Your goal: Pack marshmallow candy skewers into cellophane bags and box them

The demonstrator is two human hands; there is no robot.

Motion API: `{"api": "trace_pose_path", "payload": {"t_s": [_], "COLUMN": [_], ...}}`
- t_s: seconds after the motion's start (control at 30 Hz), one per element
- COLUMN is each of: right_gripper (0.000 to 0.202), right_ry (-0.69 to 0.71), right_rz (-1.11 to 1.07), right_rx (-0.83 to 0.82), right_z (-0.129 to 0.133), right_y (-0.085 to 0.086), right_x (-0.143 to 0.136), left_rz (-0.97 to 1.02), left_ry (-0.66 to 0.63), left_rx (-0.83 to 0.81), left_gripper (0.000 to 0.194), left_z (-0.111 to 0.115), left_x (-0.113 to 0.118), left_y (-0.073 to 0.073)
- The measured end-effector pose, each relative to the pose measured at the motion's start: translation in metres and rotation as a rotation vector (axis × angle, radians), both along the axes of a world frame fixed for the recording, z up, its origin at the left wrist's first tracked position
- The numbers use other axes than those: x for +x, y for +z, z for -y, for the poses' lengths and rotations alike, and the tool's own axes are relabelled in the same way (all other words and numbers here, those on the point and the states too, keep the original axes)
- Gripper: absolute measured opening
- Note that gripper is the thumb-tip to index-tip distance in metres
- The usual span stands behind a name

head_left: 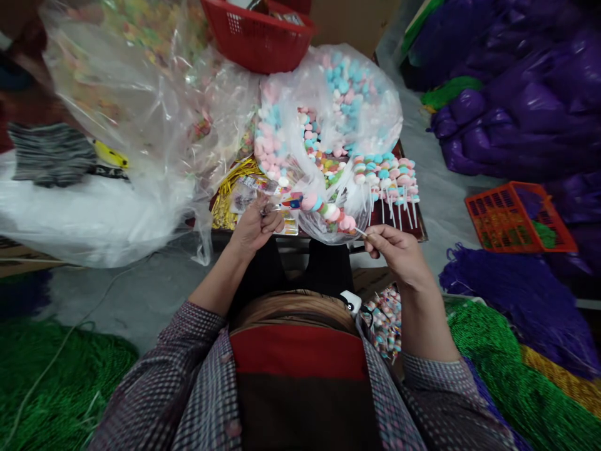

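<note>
A skewer of pink, blue, white and green candies (pixel 331 212) slants across the front of the table, its stick end toward my right hand (pixel 390 245). The thumb and fingers of that hand are closed on the white stick (pixel 360 232). At the skewer's other end, my left hand (pixel 261 223) pinches a clear wrapper with a blue and red printed part (pixel 292 203). Whether the wrapper covers the candies is too blurred to tell. Several similar candy skewers (pixel 385 172) lie at the right, sticks toward me. An open plastic bag (pixel 334 235) of mixed candies sits behind the skewer.
Bags of pink and blue marshmallows (pixel 370 94) and jelly-like candies (pixel 154 56) stand behind, near a red basket (pixel 263 41). Gold ties (pixel 223 203) lie left of centre. Wrapped candies (pixel 387 319) are low beside my lap. An orange crate (pixel 498 219) stands right.
</note>
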State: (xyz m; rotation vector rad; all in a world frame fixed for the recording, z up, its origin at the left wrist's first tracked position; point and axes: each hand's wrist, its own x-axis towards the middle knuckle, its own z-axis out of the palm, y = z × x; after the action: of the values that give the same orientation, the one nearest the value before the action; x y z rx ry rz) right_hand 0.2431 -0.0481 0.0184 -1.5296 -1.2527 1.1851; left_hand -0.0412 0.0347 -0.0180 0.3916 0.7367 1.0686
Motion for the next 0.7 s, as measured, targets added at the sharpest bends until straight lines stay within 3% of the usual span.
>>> {"api": "trace_pose_path", "payload": {"t_s": [0.27,0.7], "right_gripper": [0.046,0.042], "right_ry": [-0.004,0.015], "right_rz": [0.154,0.2], "right_rx": [0.073,0.061], "right_z": [0.005,0.01], "right_y": [0.01,-0.007], "right_x": [0.007,0.011], "left_rz": [-0.091,-0.192], "left_ry": [-0.001,0.029], "left_rx": [0.108,0.115], "left_gripper": [0.049,0.043], "left_z": [-0.005,-0.005], "left_x": [-0.007,-0.006], "left_y": [-0.013,-0.008]}}
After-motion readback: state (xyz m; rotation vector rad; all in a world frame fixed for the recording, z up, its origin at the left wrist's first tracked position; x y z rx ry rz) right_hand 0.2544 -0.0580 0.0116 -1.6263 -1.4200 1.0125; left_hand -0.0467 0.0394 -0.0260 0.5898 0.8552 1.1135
